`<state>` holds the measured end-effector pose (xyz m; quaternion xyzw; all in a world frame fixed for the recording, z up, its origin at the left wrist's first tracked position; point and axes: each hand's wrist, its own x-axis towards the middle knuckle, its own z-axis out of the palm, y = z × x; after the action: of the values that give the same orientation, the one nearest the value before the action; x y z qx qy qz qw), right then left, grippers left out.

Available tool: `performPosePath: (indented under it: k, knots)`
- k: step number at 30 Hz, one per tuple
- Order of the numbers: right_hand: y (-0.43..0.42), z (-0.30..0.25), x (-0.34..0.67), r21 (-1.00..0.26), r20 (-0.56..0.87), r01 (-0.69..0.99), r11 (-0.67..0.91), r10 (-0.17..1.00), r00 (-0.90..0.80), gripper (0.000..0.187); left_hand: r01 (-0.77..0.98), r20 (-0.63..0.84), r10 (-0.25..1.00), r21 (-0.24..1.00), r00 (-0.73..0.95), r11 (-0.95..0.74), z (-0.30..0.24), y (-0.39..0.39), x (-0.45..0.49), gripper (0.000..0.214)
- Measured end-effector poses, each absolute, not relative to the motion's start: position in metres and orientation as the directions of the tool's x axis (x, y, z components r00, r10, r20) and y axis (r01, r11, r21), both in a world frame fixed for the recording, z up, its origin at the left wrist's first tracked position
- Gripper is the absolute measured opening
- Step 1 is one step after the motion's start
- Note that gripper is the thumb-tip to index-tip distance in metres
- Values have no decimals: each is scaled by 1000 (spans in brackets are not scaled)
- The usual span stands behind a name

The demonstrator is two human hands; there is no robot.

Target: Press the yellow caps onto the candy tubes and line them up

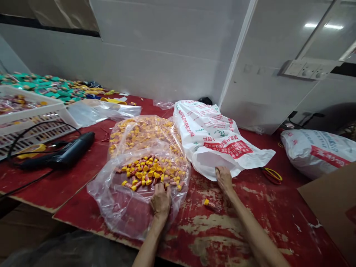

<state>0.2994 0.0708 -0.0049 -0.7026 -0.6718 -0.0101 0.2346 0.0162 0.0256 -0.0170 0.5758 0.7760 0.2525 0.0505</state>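
Right hand (224, 178) pinching near rim of white red-printed plastic sack (205, 128) ahead; judged light, limp. Left hand (160, 200) curled at yellow-capped tubes (146, 173) in clear plastic bag (107, 191); grip cannot be told. Bag likely heavy, slippery; gather mouth to hold.
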Motion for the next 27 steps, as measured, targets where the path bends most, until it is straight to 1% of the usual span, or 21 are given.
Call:
performPosePath:
  k: [2,5,8,11,13,15,17,19,20,22,23,25,27]
  knots:
    - [102,0,298,-312,215,949,-30,971,102,25,881,232,916,425,-327,206,-20,26,16,24]
    - [127,2,292,-309,30,950,-41,998,53,13,886,258,910,419,-326,199,-25,27,16,21]
    - [126,1,283,-323,-92,945,-48,996,20,14,860,274,893,468,-358,201,-28,27,16,17]
    - [115,1,279,-374,-98,923,-92,993,59,10,790,300,859,588,-414,176,-30,28,13,18]
    - [106,5,279,-451,-52,886,-107,994,93,15,721,316,834,679,-452,134,-30,29,8,20]
    - [96,14,283,-560,26,823,-93,991,129,21,656,317,813,747,-489,104,-31,27,2,22]
    - [82,23,285,-685,110,727,-51,979,172,25,571,289,792,816,-537,90,-29,21,-4,26]
    - [61,30,284,-806,154,591,4,967,203,33,399,223,770,916,-598,44,-24,8,-6,32]
    - [49,33,281,-860,152,510,26,966,208,37,286,178,767,958,-616,7,-19,-1,-5,34]
    - [21,34,271,-934,120,355,46,974,190,41,76,95,793,995,-602,-62,-7,-22,2,35]
    - [7,34,265,-960,91,275,41,981,173,40,-3,61,827,997,-559,-76,0,-32,7,34]
    - [-20,33,251,-998,7,61,-1,991,131,37,-137,-8,910,989,-416,-54,12,-51,22,33]
    - [-42,34,237,-986,-63,-159,-50,995,80,35,-225,-57,967,974,-250,-1,20,-64,38,30]
